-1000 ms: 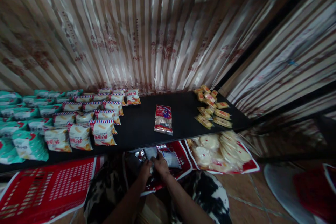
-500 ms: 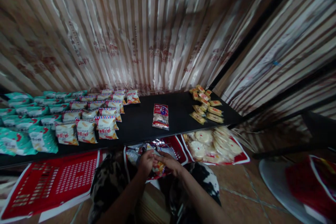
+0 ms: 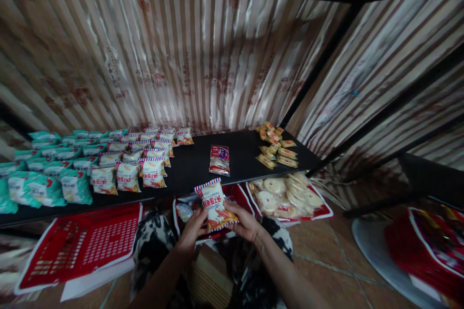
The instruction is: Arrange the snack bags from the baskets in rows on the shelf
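the head camera looks forward and down, close over both hands (image 3: 245, 222), toward the black shelf (image 3: 243, 157).

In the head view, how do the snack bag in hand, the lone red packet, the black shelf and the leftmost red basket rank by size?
1. Black shelf
2. Leftmost basket
3. Held bag, though nearer the camera
4. Red packet

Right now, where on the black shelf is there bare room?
The black shelf has two bare patches: between the white bags and the red packet, and between that packet and the small yellow packs. Its left side is crowded with teal bags and those white ones. The held snack bag slightly overlaps the front edge in view.
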Available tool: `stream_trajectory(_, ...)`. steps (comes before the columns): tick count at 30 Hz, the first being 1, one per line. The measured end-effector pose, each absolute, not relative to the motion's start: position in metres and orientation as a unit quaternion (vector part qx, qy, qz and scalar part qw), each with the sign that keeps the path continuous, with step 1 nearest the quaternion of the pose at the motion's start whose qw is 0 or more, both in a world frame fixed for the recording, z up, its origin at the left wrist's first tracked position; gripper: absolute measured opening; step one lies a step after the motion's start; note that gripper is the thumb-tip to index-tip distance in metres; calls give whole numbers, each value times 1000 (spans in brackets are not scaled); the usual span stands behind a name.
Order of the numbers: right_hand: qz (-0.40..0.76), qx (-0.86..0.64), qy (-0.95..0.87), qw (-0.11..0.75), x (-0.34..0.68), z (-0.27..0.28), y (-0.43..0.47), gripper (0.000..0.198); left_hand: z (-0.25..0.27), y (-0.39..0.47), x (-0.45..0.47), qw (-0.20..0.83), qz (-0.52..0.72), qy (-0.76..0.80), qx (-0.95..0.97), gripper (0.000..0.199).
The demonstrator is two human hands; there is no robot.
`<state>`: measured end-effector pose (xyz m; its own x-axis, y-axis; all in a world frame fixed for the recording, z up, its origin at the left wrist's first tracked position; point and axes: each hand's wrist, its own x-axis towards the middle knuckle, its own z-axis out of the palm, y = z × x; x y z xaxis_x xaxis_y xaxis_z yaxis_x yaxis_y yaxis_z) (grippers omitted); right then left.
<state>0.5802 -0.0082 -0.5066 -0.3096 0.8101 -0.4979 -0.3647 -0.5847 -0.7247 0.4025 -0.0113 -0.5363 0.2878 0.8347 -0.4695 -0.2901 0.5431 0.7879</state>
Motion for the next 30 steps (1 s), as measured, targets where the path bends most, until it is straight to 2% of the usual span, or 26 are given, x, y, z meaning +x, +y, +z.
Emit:
stream_trajectory(4, 756, -459, -252, 393, 565, -504, -9, 35, -524, -16, 407, 759, 447, 385, 276, 61)
stream_trajectory(12, 711, -425, -425, 366, 552, -478, 1, 51, -512, -6, 389, 701, 474, 438, 302, 58)
stream_trajectory(18, 670, -462, -442, 377, 538, -476, 16, 49, -513, 10, 384, 670, 472, 453, 352, 63)
stream_trajectory(24, 665, -455, -452, 382, 532, -465, 47, 57, -519, 48, 382, 616, 489, 496, 368, 71)
stream_trajectory(30, 641, -462, -467, 397, 527, -474, 103, 47, -524, 101, 379, 567, 512, 494, 415, 54)
